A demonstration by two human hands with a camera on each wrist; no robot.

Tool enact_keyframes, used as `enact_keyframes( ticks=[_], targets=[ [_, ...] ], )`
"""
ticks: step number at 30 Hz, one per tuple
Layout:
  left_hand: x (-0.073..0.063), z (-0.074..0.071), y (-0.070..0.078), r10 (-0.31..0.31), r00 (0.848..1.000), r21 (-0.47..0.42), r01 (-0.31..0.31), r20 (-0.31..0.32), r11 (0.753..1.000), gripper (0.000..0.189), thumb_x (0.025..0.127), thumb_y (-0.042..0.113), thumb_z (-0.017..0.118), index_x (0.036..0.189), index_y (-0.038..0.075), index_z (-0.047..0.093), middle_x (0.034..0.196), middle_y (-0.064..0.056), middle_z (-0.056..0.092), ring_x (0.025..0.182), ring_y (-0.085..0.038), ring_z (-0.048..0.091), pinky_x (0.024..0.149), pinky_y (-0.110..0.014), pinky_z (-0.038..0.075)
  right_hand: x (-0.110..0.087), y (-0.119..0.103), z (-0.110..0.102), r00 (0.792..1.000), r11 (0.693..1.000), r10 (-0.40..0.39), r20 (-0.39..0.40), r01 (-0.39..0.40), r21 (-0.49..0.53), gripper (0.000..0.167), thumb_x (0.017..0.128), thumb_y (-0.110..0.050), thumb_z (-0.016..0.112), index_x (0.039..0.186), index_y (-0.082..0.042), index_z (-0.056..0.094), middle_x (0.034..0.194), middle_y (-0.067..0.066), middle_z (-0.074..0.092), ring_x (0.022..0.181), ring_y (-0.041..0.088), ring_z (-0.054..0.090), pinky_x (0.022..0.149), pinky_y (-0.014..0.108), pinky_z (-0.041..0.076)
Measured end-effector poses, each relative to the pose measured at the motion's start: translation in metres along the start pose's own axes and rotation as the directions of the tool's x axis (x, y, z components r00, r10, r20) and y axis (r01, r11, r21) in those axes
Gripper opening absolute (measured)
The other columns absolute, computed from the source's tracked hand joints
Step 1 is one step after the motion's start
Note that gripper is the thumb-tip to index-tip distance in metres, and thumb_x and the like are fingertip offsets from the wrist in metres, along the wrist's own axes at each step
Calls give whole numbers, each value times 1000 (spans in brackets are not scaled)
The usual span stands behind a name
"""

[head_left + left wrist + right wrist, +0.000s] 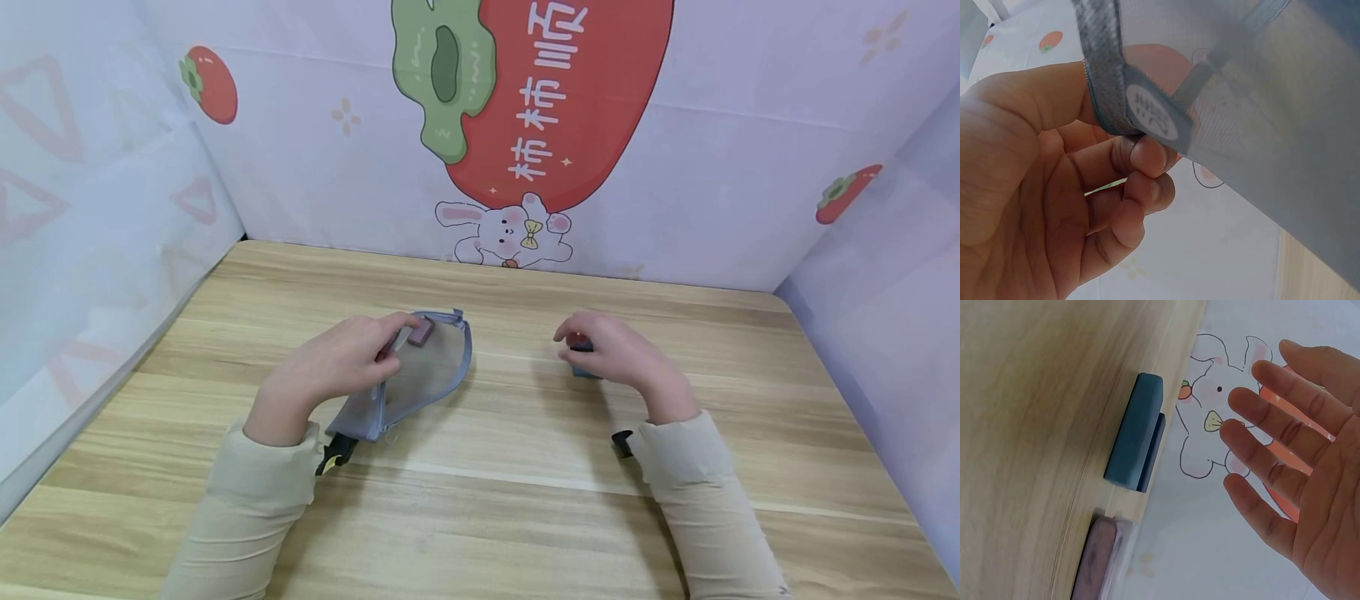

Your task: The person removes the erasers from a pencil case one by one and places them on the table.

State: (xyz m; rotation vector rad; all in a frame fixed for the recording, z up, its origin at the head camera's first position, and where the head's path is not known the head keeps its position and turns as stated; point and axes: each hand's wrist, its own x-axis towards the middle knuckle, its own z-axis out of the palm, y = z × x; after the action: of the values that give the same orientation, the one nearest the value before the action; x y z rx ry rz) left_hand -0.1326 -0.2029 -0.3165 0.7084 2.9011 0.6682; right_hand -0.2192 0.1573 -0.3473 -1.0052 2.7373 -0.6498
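A grey mesh zipper pouch [420,379] lies on the table toward the left, its mouth spread apart. My left hand [337,358] pinches its zippered edge between thumb and finger; the white-printed tag [1154,115] hangs close by in the left wrist view. Inside the pouch shows a mauve block [422,332]. On the right, my right hand [611,346] hovers above a blue block [585,367], partly hidden by it. The right wrist view shows its fingers spread and holding nothing, near a teal block [1135,431], a dark block [1152,453] and another mauve block [1094,559].
Pale wood-grain table [495,517] lies under both hands. A printed cloth [300,150] with persimmons and a rabbit stands along the back edge, with more cloth at both sides. Black straps [622,443] show at the wrists.
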Motion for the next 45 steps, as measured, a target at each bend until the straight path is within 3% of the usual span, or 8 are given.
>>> enact_keyframes(
  ticks=[15, 28, 39, 45],
  targets=[
    [-1, 0, 1, -7, 1000, -5, 7, 7, 1000, 44, 85, 2, 52, 128, 9, 58, 65, 4, 42, 59, -9, 39, 56, -23, 36, 8, -9, 6, 999, 1000, -30, 12, 30, 5, 25, 89, -16, 69, 111, -5, 70, 97, 4, 67, 92, 24, 61, 81, 37, 49],
    [0, -1, 1, -20, 1000, -8, 20, 6, 1000, 49, 81, 0, 54, 129, 6, 57, 65, 5, 42, 56, -7, 37, 53, -22, 34, 16, -23, 13, 999, 999, -39, 21, 39, -5, 26, 90, -19, 70, 113, -7, 70, 102, 2, 68, 96, 20, 60, 85, 38, 51],
    [1, -2, -1, -22, 1000, -21, 22, 8, 1000, 48, 79, 0, 56, 127, 5, 57, 66, 5, 42, 57, -7, 37, 54, -21, 34, 26, -34, 20, 997, 999, -37, 73, 36, 17, 27, 92, -23, 69, 116, -11, 70, 107, 0, 68, 99, 18, 60, 89, 37, 52],
    [1, -1, 0, -19, 1000, -18, 19, 10, 1000, 47, 80, 1, 56, 127, 4, 57, 66, 5, 42, 56, -6, 37, 53, -21, 34, 32, -35, 27, 993, 996, -82, 84, 80, 34, 25, 92, -22, 68, 115, -11, 69, 107, 1, 68, 99, 18, 60, 89, 38, 52]
  ],
)
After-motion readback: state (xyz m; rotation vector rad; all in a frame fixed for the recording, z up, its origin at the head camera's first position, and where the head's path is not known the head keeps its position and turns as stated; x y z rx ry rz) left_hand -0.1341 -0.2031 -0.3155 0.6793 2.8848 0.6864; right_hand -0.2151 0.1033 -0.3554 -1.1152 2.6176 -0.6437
